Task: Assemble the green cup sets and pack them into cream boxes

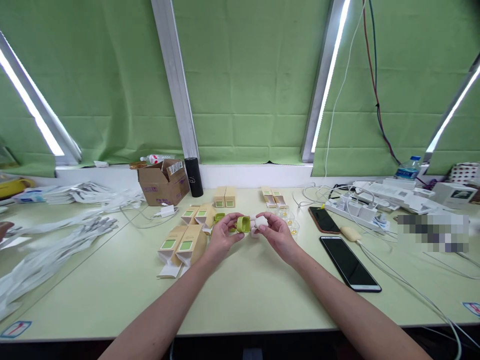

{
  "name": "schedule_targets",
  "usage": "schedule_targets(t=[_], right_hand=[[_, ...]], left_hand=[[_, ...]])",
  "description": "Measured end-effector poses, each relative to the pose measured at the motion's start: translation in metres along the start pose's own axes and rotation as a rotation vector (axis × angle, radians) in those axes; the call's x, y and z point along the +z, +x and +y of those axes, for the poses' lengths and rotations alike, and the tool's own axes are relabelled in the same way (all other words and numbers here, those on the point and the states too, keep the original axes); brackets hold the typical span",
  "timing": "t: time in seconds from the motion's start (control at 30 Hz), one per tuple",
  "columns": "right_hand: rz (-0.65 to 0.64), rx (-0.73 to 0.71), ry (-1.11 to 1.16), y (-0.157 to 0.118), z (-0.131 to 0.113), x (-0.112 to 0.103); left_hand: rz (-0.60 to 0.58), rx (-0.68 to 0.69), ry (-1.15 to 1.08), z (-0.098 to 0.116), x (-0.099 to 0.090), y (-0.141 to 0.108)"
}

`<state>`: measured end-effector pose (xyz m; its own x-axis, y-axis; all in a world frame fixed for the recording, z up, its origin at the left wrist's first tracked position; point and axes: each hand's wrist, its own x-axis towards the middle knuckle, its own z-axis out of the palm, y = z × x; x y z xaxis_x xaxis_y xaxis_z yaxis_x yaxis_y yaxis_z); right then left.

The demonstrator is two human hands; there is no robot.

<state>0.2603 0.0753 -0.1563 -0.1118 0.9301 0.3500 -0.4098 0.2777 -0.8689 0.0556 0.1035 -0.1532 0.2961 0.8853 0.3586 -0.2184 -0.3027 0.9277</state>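
Over the middle of the table, my left hand (223, 236) pinches a small yellow-green hollow cup-like piece (243, 224), its opening facing me. A small white rounded piece (261, 222) sits between the fingers of my right hand (281, 235), close beside the green one; whether the two touch I cannot tell. Another green piece (219, 217) lies behind my left hand. Several open kraft-paper boxes (193, 240) with green windows lie left of my hands. Just beyond my right hand are clear plastic pieces (290, 220) with yellow centres, partly hidden.
Two kraft boxes (225, 196) stand at the back, with open ones (274, 197) to their right. A cardboard carton (163, 182) and black flask (193, 177) stand behind. Right are a phone (324, 220), a tablet-like device (350, 263) and power strip (356, 214). Another person's hand (4, 230) shows far left.
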Motion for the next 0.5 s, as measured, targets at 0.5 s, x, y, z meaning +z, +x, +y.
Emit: schedule_targets(t=[0.5], right_hand=[[0.129, 0.03, -0.06, 0.009, 0.011, -0.004]], left_hand=[[0.082, 0.069, 0.344, -0.003, -0.001, 0.001]])
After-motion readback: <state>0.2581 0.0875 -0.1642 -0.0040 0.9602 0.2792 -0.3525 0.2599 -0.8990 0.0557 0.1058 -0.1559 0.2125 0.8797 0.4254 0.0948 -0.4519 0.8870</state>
